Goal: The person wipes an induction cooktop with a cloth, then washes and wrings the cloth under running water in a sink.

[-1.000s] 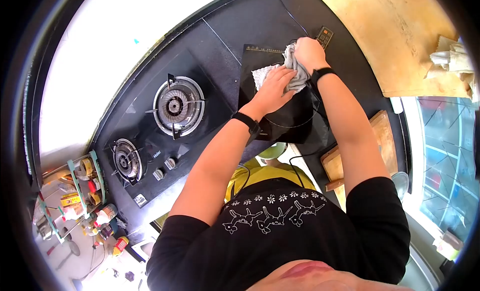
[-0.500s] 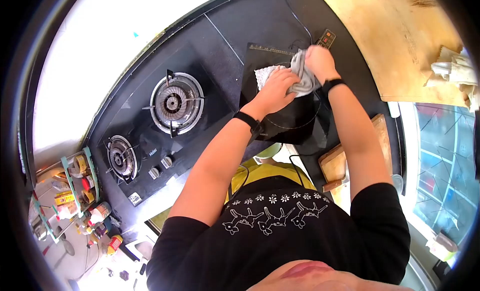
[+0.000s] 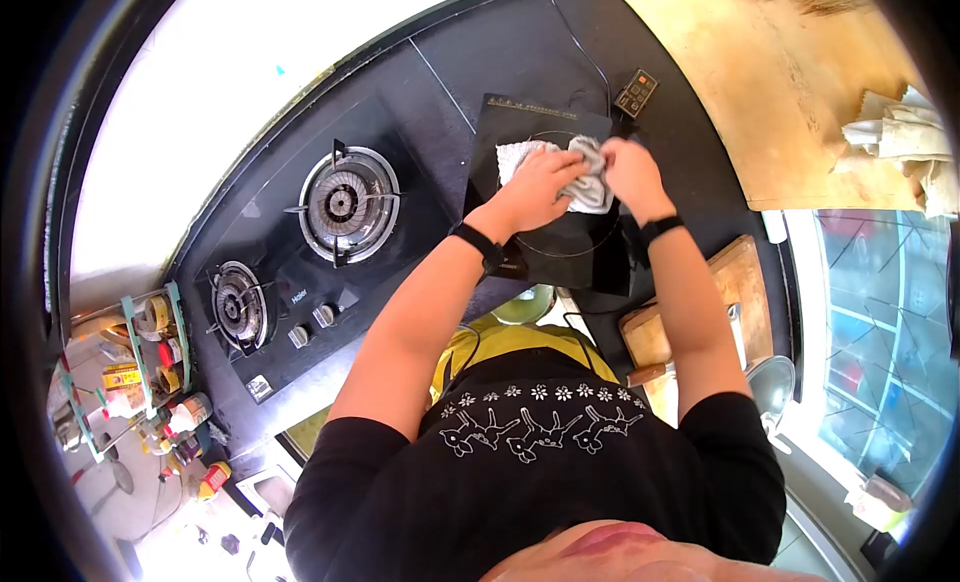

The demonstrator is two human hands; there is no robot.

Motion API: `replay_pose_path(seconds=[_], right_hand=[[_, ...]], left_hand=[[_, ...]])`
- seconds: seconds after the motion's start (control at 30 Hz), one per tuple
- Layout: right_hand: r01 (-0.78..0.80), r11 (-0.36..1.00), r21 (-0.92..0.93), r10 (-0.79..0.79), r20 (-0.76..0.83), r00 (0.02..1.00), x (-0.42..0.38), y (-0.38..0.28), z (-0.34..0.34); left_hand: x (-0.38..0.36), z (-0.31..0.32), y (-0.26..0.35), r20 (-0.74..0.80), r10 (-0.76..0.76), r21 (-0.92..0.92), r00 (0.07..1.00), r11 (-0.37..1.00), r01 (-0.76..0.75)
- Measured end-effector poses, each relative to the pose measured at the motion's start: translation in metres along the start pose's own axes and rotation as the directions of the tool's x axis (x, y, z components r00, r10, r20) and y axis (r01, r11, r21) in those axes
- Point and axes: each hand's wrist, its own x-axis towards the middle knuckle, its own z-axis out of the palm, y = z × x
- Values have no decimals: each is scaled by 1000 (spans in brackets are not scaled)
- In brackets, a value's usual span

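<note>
A crumpled grey-and-white cloth (image 3: pixel 591 190) lies bunched on the black induction cooktop (image 3: pixel 565 244). My left hand (image 3: pixel 538 190) presses on the cloth from the left, its fingers bent over the fabric. At the right edge of the bundle, my right hand (image 3: pixel 634 174) is closed in a fist, pinching the cloth's end. Both wrists wear black bands. Part of the cloth under my left hand is hidden.
A gas stove (image 3: pixel 318 244) with two burners is left of the cooktop. Behind my right hand sit a small control box (image 3: pixel 636 92) and a cable. Wooden boards (image 3: pixel 745 282) stand by my right forearm. At far left is a rack (image 3: pixel 150 347) of bottles.
My right hand has come down and closer to my body, drawing its end of the cloth with it. The cloth looks more bunched, and my left hand stays on it.
</note>
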Motion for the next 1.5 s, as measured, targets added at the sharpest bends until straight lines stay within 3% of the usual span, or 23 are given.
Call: replay_pose_path(seconds=[0.07, 0.13, 0.2, 0.27, 0.43, 0.5, 0.6, 0.67, 0.7, 0.73, 0.8, 0.97, 1.07, 1.13, 1.33, 1.43, 1.5], right_hand=[[-60, 997, 49, 60, 0, 998, -31, 21, 10], [-60, 996, 68, 67, -104, 992, -63, 17, 2], [-56, 997, 50, 63, -172, 983, -84, 12, -3], [32, 993, 115, 5, -306, 952, -93, 14, -2], [14, 995, 95, 17, -327, 945, -61, 22, 1], [187, 980, -74, -201, -292, 935, -31, 32, 6], [289, 954, -83, -301, -286, 910, 20, 30, 16], [134, 990, 40, -127, -149, 981, 34, 15, 13], [186, 975, -117, -206, -184, 961, 29, 6, 8], [184, 976, -117, -203, -180, 963, 19, 5, 7], [276, 919, -280, -303, -56, 951, -2, 7, 0], [295, 923, -246, -313, -38, 949, -5, 12, -2], [280, 913, -298, -322, -101, 941, 37, 15, 3], [289, 918, -271, -339, -156, 928, 46, 13, 10], [285, 905, -314, -297, 10, 955, -10, 9, -9], [293, 861, -415, -290, 73, 954, 13, 12, -6], [326, 854, -406, -366, -23, 930, 44, 17, -1]], left_hand=[[-5, 2, 11, 67, 44, 21, 997, 999, -46], [-13, 9, 23, 167, 91, 13, 982, 995, -94], [-16, 14, 38, 162, 82, 28, 983, 996, -88], [-16, 16, 51, 125, 10, 141, 992, 990, -28], [-10, 32, 55, 0, -29, 384, 1000, 923, 27], [-5, 40, 50, -103, -85, 475, 991, 871, 124], [2, 47, 55, -157, -211, 470, 965, 843, 261], [0, 55, 53, -156, -232, 453, 960, 847, 278], [-1, 54, 54, -159, -228, 444, 961, 853, 275], [-2, 53, 54, -165, -219, 433, 962, 860, 270], [-4, 53, 51, -159, -212, 426, 964, 867, 261], [-7, 56, 47, -163, -199, 378, 966, 892, 248], [-5, 58, 47, -169, -188, 389, 968, 889, 241], [-7, 54, 48, -189, -197, 298, 962, 922, 247], [-10, 46, 49, -143, -179, 276, 973, 937, 213], [-10, 47, 48, -134, -183, 279, 974, 936, 214], [-9, 47, 46, -149, -180, 271, 972, 938, 215]])
